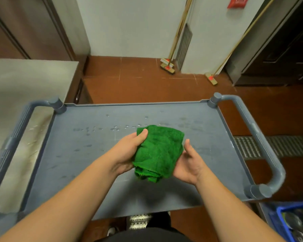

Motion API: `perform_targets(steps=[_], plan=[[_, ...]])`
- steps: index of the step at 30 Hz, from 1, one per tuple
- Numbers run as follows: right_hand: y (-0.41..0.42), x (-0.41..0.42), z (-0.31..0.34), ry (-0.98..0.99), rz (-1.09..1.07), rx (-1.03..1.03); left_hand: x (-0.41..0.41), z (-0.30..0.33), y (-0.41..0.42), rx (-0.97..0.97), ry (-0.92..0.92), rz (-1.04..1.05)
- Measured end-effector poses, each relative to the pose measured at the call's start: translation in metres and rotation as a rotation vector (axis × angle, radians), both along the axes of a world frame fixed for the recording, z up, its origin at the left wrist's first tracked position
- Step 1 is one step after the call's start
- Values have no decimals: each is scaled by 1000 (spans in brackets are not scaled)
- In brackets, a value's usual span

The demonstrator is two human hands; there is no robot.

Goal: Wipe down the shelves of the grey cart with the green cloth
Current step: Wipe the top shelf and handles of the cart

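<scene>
Both forearms enter from the bottom edge and meet over the middle of the grey cart's top shelf (80, 154). Left hand (128, 152): grip closed on the green cloth (160, 152), thumb pressed over the cloth's far left corner, remaining fingers hidden beneath it. Right hand (189, 165): palm turned inward against the cloth's right side, thumb up, fingers tucked under the fabric; it cups the cloth from below. Cloth is folded into a thick bundle with layered edges showing at the near end, and is held above the shelf centre; whether it touches the shelf cannot be told.

Containers: a blue crate (285, 222) sits at the lower right corner, just beside the cart, holding what look like round metal pieces; too blurred to identify.

Surface: the shelf is a flat grey tray with a low raised rim. Water droplets (122, 128) and damp smears run in a band across the far half, behind the cloth. Looped grey handles stand at each end, left handle (9, 149) and right handle (262, 142), joined to round corner posts.

Room: a steel counter (21, 88) lies beside the cart on the left. Floor is reddish-brown tile (138, 84), with a metal drain grate (276, 145) to the right of the cart. Two brooms (168, 65) lean against the pale far wall. A red sign (237, 2) hangs on that wall, upper right. Steel cabinet fronts stand at far left and far right.
</scene>
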State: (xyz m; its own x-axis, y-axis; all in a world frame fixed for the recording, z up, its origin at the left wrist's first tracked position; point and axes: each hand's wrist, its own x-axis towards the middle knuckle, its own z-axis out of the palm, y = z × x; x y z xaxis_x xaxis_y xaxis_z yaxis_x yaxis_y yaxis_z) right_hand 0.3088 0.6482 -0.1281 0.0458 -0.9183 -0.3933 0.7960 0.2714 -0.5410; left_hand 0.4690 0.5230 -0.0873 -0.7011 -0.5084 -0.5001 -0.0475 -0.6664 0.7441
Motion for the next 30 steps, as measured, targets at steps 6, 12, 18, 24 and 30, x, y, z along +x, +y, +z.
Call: perform_targets(steps=[6, 12, 18, 24, 30], plan=[[-14, -63, -15, -5, -33, 107, -69, -5, -10, -53, -71, 3], [-16, -119, -17, 57, -104, 287, -132, -21, -15, -177, -209, -19], [-28, -151, -20, 161, -329, 354, -193, -36, -4, -302, -389, 96], [-32, -155, -24, 598, -281, 314, -240, -32, 10, 33, -215, -79], [-36, -193, -41, 1058, -143, 416, -244, -37, 1, 244, 44, -262]])
